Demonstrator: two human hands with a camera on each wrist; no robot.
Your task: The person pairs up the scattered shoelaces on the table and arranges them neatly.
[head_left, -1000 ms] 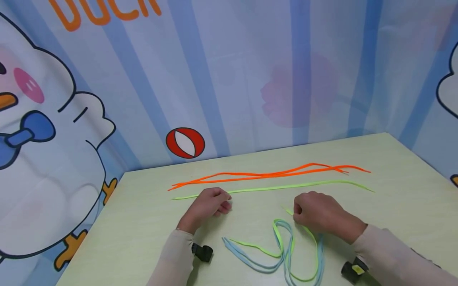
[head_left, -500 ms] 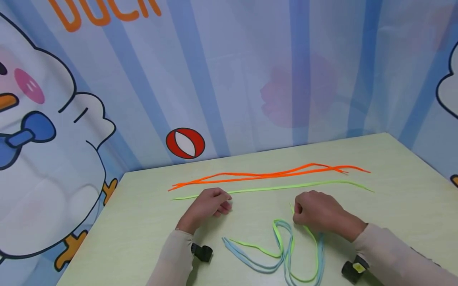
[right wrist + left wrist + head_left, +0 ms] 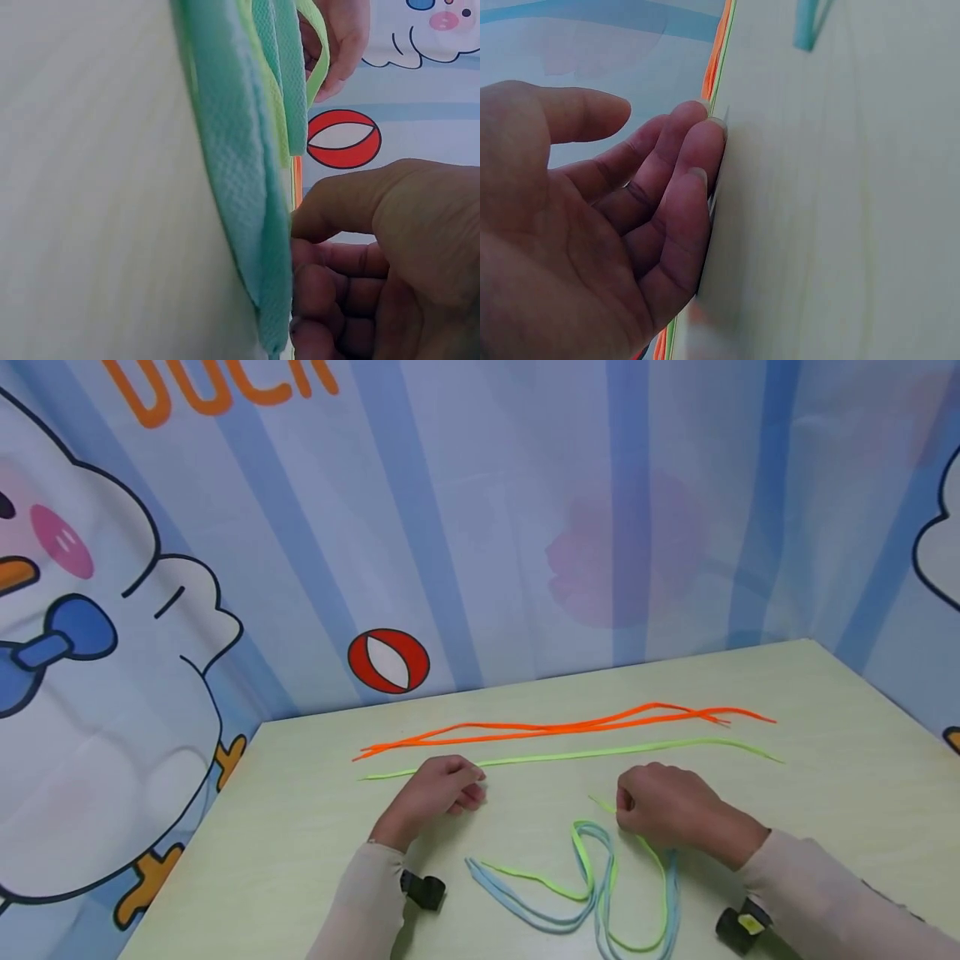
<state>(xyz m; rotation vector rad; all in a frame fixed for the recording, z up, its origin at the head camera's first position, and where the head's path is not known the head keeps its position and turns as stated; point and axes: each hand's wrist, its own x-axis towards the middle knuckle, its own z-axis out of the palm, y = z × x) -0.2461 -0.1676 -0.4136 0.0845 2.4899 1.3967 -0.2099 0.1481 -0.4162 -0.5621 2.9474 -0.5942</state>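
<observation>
Light blue laces (image 3: 229,135) are showing a fine, pebbly weave, looking like soft matt cloth; the lime-green lace (image 3: 322,66) among them is appearing woven and matt too. Orange laces (image 3: 555,727) are looking like fabric, their weave staying too small to make out. The bench (image 3: 285,827) is presenting a smooth, wood-look surface with faint grain. The backdrop (image 3: 517,527) is resembling thin printed cloth, creasing softly. Sleeves (image 3: 367,902) are appearing as matt cloth, while the wrist cameras (image 3: 425,891) are resembling plastic.

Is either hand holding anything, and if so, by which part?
The right hand pinches the curved green lace near one end; the left hand holds nothing.
</observation>
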